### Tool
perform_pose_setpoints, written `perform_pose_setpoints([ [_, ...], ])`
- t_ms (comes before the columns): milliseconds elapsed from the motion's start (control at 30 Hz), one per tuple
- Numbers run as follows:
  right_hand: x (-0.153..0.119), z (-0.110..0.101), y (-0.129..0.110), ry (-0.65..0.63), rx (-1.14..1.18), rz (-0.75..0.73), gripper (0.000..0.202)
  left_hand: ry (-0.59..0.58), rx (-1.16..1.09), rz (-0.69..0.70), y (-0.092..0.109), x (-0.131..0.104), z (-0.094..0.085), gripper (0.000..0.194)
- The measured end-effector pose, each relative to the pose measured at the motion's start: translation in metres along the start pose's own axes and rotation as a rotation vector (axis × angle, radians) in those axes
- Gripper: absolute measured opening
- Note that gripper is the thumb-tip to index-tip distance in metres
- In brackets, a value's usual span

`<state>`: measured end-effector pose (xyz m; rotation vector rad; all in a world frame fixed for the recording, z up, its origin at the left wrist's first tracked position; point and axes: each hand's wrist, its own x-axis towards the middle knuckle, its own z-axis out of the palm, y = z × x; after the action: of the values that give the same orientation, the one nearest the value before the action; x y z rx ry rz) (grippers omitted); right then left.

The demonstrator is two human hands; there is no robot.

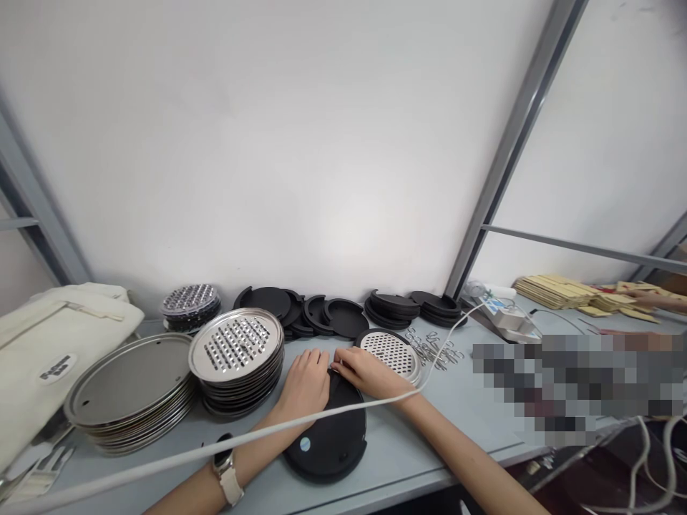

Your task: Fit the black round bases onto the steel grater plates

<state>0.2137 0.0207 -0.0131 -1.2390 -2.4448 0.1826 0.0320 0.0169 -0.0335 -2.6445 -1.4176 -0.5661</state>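
Note:
A black round plastic disc [327,440] lies flat on the grey table [445,422] in front of me. My left hand [305,384] rests palm down on its far edge. My right hand [366,372] presses its fingers on the same far edge, next to the left hand. Just beyond my right hand lies a small perforated metal grater disc [391,352] in a black ring. Neither hand lifts anything. A watch sits on my left wrist.
Stacks of perforated metal trays [236,350] and plain metal trays [129,390] stand at the left. Black discs [322,315] line the wall. Metal clips [432,350] lie to the right. A white cable [215,447] crosses my arms. A white bag [48,343] sits far left.

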Motion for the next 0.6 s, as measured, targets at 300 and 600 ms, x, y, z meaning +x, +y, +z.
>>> perform_pose_setpoints([
  [300,-0.001,-0.007,-0.003,-0.01,0.044,-0.022,0.023,-0.024,-0.009,-0.009,0.001,0.001,-0.002,0.018],
  [600,-0.002,-0.016,-0.009,-0.055,0.186,-0.032,0.012,-0.041,0.014,-0.007,0.006,0.002,-0.009,0.024],
])
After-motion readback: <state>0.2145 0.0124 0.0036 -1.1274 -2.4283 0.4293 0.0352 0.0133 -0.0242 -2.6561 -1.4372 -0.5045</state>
